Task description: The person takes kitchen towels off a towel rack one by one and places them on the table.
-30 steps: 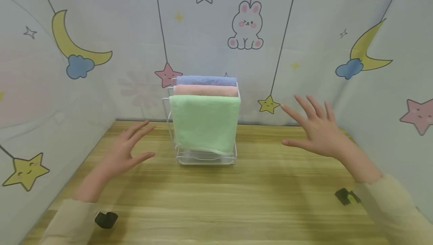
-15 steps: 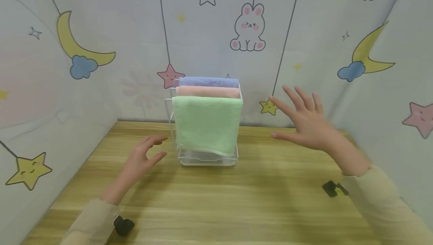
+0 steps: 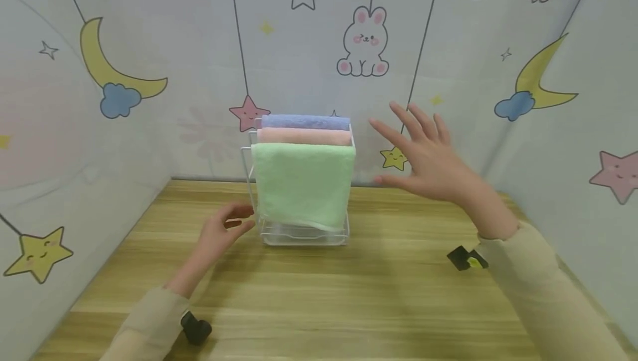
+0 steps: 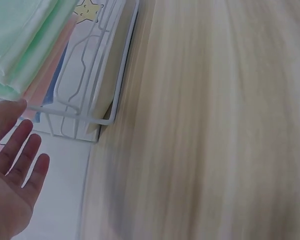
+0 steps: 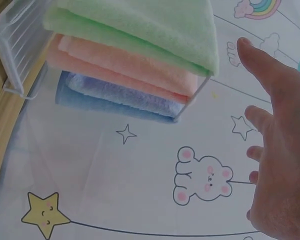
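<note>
A white wire rack [image 3: 305, 238] stands on the table, with folded towels draped over its bars one behind another. The green towel [image 3: 303, 184] hangs in front, the pink towel [image 3: 305, 135] behind it, and the blue towel [image 3: 306, 122] at the back. Beside the rack's lower left side is my left hand [image 3: 221, 233], its fingertips right at the wire frame. The left wrist view shows that hand's fingers [image 4: 36, 175] loosely spread near the rack's wires, gripping nothing. My right hand [image 3: 431, 167] hovers in the air right of the towels, fingers spread and apart from them.
The wood-grain table [image 3: 319, 305] spreads out in front of the rack. Pale cloth walls [image 3: 309, 56] printed with stars, moons and a rabbit enclose the back and both sides. A dark device [image 3: 196, 329] sits at the left wrist, another device [image 3: 467, 258] at the right.
My left hand has moved right and down to the rack's lower left side. My right hand has moved left and up, closer to the towels. The rack and towels stay put.
</note>
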The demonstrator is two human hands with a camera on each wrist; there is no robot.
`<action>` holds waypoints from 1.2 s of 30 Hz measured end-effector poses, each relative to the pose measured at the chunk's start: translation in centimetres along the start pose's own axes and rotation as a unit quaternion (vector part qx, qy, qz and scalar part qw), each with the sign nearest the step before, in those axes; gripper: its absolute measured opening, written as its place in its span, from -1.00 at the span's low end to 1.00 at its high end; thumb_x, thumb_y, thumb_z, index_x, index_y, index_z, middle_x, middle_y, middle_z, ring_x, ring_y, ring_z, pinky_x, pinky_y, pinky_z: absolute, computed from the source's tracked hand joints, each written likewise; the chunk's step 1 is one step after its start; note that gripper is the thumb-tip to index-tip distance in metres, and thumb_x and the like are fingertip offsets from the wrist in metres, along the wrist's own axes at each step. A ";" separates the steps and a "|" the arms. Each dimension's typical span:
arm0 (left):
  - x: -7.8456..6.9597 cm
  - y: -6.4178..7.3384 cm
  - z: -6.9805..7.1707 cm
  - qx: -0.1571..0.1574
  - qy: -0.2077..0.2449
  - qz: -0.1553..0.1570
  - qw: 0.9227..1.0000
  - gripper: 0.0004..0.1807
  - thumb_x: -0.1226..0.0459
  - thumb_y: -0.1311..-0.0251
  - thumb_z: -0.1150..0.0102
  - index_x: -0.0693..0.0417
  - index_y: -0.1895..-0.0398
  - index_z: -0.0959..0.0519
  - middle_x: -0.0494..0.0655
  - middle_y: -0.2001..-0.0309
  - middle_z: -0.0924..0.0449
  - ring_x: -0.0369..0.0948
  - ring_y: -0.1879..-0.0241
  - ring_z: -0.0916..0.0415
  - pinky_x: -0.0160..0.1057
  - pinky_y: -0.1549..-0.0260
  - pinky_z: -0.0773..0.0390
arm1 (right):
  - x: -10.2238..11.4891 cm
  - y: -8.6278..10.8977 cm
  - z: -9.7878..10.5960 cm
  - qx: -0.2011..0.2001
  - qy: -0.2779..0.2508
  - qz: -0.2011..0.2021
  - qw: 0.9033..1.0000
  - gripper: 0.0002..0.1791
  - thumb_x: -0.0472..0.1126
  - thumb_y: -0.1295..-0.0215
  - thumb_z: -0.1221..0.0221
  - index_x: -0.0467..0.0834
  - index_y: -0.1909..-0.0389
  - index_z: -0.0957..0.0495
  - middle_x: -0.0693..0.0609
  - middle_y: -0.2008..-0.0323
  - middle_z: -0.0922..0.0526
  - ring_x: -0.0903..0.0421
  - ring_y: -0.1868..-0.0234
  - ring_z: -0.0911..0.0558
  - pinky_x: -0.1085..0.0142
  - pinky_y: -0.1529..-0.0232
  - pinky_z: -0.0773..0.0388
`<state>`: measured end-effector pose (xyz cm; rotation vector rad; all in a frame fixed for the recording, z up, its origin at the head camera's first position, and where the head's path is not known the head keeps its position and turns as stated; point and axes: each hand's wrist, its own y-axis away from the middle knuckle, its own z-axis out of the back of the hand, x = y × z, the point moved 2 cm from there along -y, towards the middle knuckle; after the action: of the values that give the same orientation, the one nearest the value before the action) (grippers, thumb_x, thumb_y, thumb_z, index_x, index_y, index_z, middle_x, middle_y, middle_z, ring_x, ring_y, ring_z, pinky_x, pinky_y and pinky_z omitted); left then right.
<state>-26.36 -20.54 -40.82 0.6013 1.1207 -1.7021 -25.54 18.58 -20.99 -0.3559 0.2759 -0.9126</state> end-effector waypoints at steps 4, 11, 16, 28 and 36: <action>0.3 -0.2 -0.5 0.008 0.025 0.043 0.999 -0.64 0.19 -0.14 -0.25 0.14 0.02 -0.52 0.10 0.08 -0.61 -0.23 0.10 -0.55 -0.44 0.16 -0.58 | 1.0 -1.1 0.5 -0.001 -0.002 0.011 1.000 -0.06 0.42 -0.09 -0.07 0.34 -0.43 0.16 0.09 -0.50 0.35 -0.08 -0.50 0.29 -0.24 -0.38 0.44; 0.7 -0.5 -1.3 0.019 0.033 0.046 0.998 -0.71 0.31 -0.11 -0.27 0.21 0.10 -0.54 0.16 0.11 -0.60 -0.27 0.14 -0.58 -0.40 0.13 -0.60 | 2.6 -2.7 1.2 -0.008 -0.039 0.025 0.999 -0.06 0.42 -0.09 -0.08 0.36 -0.43 0.16 0.12 -0.50 0.34 -0.03 -0.50 0.29 -0.23 -0.38 0.41; 1.0 -0.5 -1.6 0.027 0.005 0.032 0.999 -0.80 0.37 -0.06 -0.29 0.25 0.22 -0.57 0.17 0.20 -0.64 -0.10 0.21 -0.64 -0.38 0.20 -0.62 | 3.9 -3.9 1.0 -0.011 -0.089 0.037 0.995 -0.10 0.39 -0.10 -0.10 0.38 -0.41 0.11 0.14 -0.50 0.27 0.00 -0.49 0.24 -0.20 -0.38 0.23; 1.2 -1.1 -1.4 0.054 -0.029 0.006 0.998 -0.87 0.37 -0.03 -0.31 0.14 0.31 -0.63 0.06 0.28 -0.71 -0.35 0.34 -0.63 -0.46 0.32 -0.60 | 6.4 -6.1 -0.2 -0.015 -0.152 0.043 0.987 -0.19 0.31 -0.13 -0.14 0.31 -0.39 -0.05 0.11 -0.47 0.06 0.00 -0.48 0.12 -0.15 -0.38 0.08; 1.4 -0.9 -1.2 0.050 -0.024 0.008 0.998 -0.86 0.34 0.00 -0.34 0.09 0.33 -0.63 0.01 0.31 -0.71 -0.40 0.36 -0.62 -0.44 0.34 -0.62 | 7.2 -7.2 -1.6 -0.020 -0.214 0.041 0.976 -0.23 0.24 -0.10 -0.22 0.29 -0.35 -0.17 0.16 -0.41 -0.12 0.11 -0.42 -0.08 0.03 -0.34 -0.20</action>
<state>-27.89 -19.99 -42.09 0.6261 0.9991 -1.7569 -27.07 8.43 -20.04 -0.5628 -0.0870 -0.7292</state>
